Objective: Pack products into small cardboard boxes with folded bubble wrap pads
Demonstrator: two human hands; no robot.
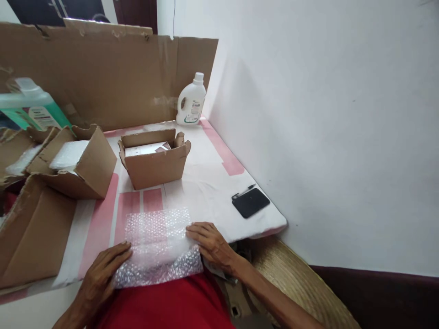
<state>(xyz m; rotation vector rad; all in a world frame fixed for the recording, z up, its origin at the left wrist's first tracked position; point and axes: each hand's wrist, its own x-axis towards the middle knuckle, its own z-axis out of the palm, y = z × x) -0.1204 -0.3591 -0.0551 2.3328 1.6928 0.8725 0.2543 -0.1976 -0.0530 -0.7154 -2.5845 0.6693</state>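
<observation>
A clear sheet of bubble wrap (156, 228) lies at the table's near edge, its front part hanging down toward the red clothing at my lap. My left hand (106, 265) rests on the sheet's left edge with fingers stretched forward; its thumb is hidden. On the opposite edge, my right hand (211, 244) lies with extended fingertips touching the plastic. Beyond the sheet stands a small open cardboard box (156, 169), holding white boxes (146, 149) with a brown pattern.
More cardboard boxes (99, 164) fill the left side, some with bubble-wrapped items (70, 154). A green-liquid bottle (37, 107) and a white jug (192, 103) stand before a cardboard panel (113, 77). A black notebook (252, 202) and pen (244, 191) lie near the white wall (325, 137).
</observation>
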